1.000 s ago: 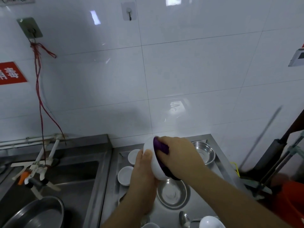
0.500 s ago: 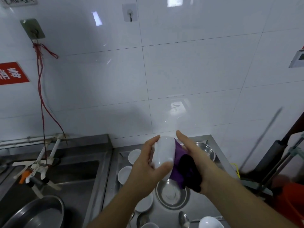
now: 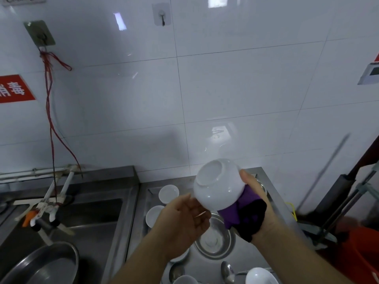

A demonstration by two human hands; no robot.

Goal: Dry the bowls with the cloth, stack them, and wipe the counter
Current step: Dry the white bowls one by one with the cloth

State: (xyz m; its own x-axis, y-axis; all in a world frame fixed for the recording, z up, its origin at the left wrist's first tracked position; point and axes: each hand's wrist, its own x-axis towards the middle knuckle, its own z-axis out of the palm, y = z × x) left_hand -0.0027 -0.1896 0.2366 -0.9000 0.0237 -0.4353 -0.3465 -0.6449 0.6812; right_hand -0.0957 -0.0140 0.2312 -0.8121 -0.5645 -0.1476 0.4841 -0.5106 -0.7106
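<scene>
Beside a red sign [image 3: 14, 89] reading "消毒", right hand [image 3: 254, 203] grips bowl [image 3: 218, 185] and cloth [image 3: 240, 212]; left hand [image 3: 184, 220] open.

White bowls, I count six: one [image 3: 219, 187] held up, two [image 3: 168, 193] [image 3: 154, 215] at the far side, three [image 3: 261, 276] [image 3: 184, 279] [image 3: 180, 257] near. One steel bowl [image 3: 213, 242] shows clearly, one spoon [image 3: 227, 271], one purple cloth [image 3: 235, 212], one big pan [image 3: 41, 265] at left.

1. The white bowl [image 3: 218, 187] looks like glossy, smooth ceramic.
2. At its 4 o'clock, the purple cloth [image 3: 235, 212] is soft and matt.
3. At 6 o'clock, the steel bowl [image 3: 213, 240] shines.
4. The counter [image 3: 246, 257] is brushed metal.
5. At 12 o'clock, the wall tiles [image 3: 225, 89] are glossy.
</scene>
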